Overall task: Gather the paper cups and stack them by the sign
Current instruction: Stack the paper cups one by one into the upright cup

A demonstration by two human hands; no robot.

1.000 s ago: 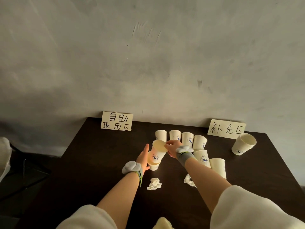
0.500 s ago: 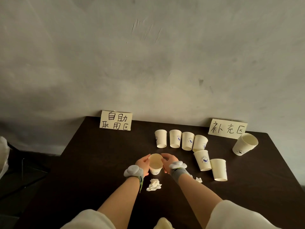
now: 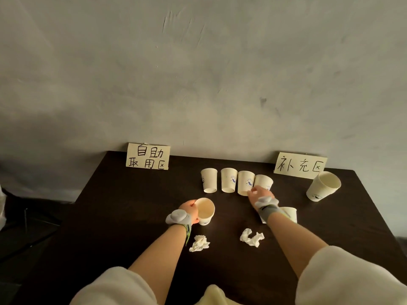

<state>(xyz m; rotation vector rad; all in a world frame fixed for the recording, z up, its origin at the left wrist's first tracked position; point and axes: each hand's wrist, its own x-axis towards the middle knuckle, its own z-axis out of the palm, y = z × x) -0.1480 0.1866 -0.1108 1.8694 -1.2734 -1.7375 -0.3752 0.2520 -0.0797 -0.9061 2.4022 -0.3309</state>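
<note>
Step in hand: gathering, by judgement. The left hand [image 3: 190, 211] curled its fingers round an upright cream paper cup [image 3: 207, 209]. The right hand [image 3: 259, 193] reached with bent fingers to a row of four inverted cream paper cups [image 3: 229, 181]; whether it touched them could not be told.
Next move: a light pinch on a thin tapered wall, then a turn so the cup nests.
Near: a crumpled white tissue wad [image 3: 199, 243] and a second tissue wad [image 3: 252, 237] lay on the dark matte table [image 3: 132, 205].
Middle: a half-hidden paper cup [image 3: 290, 213] stood behind the right wrist.
Far: a leaning cream cup with banded base [image 3: 323, 186] stood just beside the right handwritten paper sign [image 3: 300, 165]. The left handwritten paper sign [image 3: 148, 156] stood well apart from every cup.
</note>
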